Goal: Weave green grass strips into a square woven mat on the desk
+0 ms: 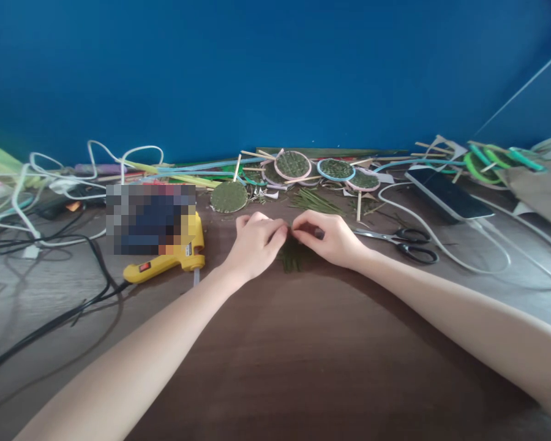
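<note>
Fingertips nearly meeting. On our left hand (258,245), thumb and forefinger are pinched together on dark green strips (292,258); on our right hand (333,237), thumb and forefinger pinch at the same strips from the other side. We cannot make out which strip each pair of fingertips holds. The strips lie between and just under the fingertips, ends fanning toward us above the brown table (294,361).

Just beyond the fingers we note a loose heap of green blades (318,201). Beyond the left fingers, slightly left, a round green disc (228,196) with a pale stick at its upper edge. Farther beyond both hands, overlapping discs, among them a pink-rimmed disc (292,164) and a blue-rimmed disc (336,168).

Right of the right fingers, near the wrist: scissors (393,237), blades toward the hand, black handles away. Farther right, a dark-topped device (450,193) with a white cable (500,269) beside it. Well left of the left fingers, a yellow glue gun (158,267), partly hidden by pixelation.
</note>
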### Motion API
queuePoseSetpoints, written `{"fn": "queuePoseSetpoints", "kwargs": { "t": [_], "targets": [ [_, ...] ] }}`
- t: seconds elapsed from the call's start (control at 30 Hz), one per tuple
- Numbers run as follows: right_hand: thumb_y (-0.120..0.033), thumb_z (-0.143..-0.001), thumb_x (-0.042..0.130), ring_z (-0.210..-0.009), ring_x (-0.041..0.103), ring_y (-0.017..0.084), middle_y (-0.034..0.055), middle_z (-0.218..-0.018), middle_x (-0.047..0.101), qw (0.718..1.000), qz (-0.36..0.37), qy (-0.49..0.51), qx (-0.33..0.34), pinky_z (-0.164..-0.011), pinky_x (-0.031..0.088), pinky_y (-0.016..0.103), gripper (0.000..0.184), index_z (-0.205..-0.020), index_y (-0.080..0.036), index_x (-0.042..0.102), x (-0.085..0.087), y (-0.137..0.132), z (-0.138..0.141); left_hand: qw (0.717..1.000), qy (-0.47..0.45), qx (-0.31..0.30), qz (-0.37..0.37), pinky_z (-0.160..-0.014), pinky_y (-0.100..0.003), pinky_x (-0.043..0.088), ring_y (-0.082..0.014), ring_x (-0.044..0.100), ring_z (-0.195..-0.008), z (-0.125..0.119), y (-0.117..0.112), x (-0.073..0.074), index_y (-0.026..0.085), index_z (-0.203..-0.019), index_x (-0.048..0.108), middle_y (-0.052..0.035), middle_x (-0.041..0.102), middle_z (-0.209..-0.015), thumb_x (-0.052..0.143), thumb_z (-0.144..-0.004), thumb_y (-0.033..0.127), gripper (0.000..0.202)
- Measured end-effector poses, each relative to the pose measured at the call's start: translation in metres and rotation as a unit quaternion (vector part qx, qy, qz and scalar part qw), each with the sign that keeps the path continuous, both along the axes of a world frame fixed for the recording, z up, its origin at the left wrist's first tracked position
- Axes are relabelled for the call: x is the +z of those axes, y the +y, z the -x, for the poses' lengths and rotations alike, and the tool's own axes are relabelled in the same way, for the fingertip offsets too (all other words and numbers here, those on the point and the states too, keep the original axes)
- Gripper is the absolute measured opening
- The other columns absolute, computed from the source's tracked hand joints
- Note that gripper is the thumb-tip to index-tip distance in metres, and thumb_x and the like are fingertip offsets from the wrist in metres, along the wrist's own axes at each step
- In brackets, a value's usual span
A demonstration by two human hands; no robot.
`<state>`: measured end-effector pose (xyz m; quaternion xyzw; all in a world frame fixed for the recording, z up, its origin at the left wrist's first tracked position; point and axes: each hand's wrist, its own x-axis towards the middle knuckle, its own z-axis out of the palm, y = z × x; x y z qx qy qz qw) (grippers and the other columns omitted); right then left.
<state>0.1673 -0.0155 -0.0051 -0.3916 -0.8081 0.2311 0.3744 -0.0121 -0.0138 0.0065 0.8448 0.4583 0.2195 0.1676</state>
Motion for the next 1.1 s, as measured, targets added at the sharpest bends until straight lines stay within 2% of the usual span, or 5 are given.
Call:
{"fn": "queuePoseSetpoints", "kwargs": {
  "t": [0.17,0.33,0.63,0.9,1.1],
  "targets": [
    [-0.024,-0.08,0.051,-0.063,0.056,0.012,-0.0003,-0.072,0.06,0.998,0.066,0.015,0.005,-0.062,0.046,0.027,0.006,-0.083,-0.019,0.054,-0.0003,0.003,0.0006,0.999,-0.031,0.015,0.015,-0.093,-0.037,0.023,-0.0154,0.05,-0.094,0.0001,-0.0012,-0.0004,0.022,-0.092,0.047,0.0035,0.063,-0.084,0.029,-0.087,0.022,0.018],
    [-0.021,-0.076,0.054,-0.067,0.058,0.012,0.0001,-0.075,0.062,0.996,0.086,0.017,0.019,-0.063,0.048,0.027,0.011,-0.087,-0.02,0.054,0.0004,0.0055,0.0016,0.999,-0.016,0.028,0.011,-0.094,-0.037,0.024,-0.0159,0.051,-0.094,0.0,-0.001,0.0006,0.02,-0.091,0.047,0.0008,0.061,-0.088,0.028,-0.086,0.022,0.02],
    [-0.009,-0.069,0.053,-0.07,0.057,0.013,0.0031,-0.084,0.057,0.998,0.042,0.043,-0.007,-0.059,0.048,0.027,0.026,-0.093,-0.019,0.052,-0.0042,0.0076,0.0001,0.998,-0.044,0.041,0.026,-0.095,-0.04,0.026,-0.0177,0.055,-0.093,-0.0005,0.0,0.0002,0.02,-0.091,0.041,-0.0007,0.066,-0.086,0.033,-0.08,0.016,0.014],
    [-0.008,-0.067,0.054,-0.077,0.058,0.014,0.0055,-0.097,0.05,1.0,0.014,0.012,-0.01,-0.056,0.048,0.026,0.032,-0.096,-0.02,0.05,-0.0046,0.0083,0.0014,0.999,-0.05,-0.005,0.002,-0.092,-0.038,0.027,-0.0178,0.055,-0.097,0.0021,-0.0045,0.0051,0.022,-0.097,0.037,0.0012,0.068,-0.086,0.034,-0.079,0.013,0.02],
    [-0.007,-0.069,0.049,-0.081,0.06,0.016,0.0059,-0.097,0.049,0.998,0.028,0.044,-0.02,-0.058,0.049,0.027,0.026,-0.092,-0.02,0.05,-0.0051,0.0087,0.0006,1.0,-0.028,0.003,0.009,-0.091,-0.038,0.026,-0.0182,0.052,-0.099,-0.0005,-0.002,0.0035,0.021,-0.084,0.04,0.0004,0.07,-0.087,0.035,-0.079,0.012,0.012]
  ]
}}
